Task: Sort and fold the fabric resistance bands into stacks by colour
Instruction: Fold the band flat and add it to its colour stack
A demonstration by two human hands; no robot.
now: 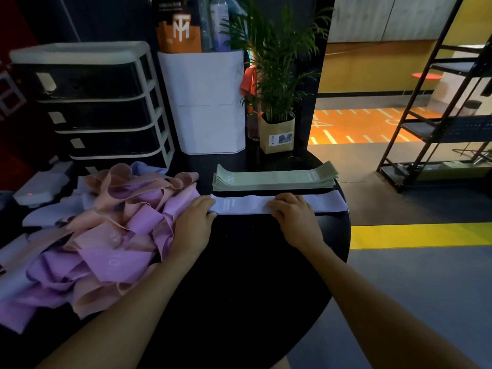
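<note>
Black round table (253, 262) with both hands flat on 1 pale lilac band (279, 205), left hand (195, 225) at its end, right hand (291, 213) mid-length, gripping nothing; green stack (274, 179) just beyond, unsorted heap (106, 230) outside the left hand; smoothing step, folding presumably next.

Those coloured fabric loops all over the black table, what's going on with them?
A person is sorting fabric resistance bands by colour. Both hands, the left hand and the right hand, press a pale lilac-grey band flat on the round black table. Just behind it lies a neat stack of sage-green bands, already done. To the left, a tangled heap of pink, peach and lilac bands is not yet sorted.
</note>
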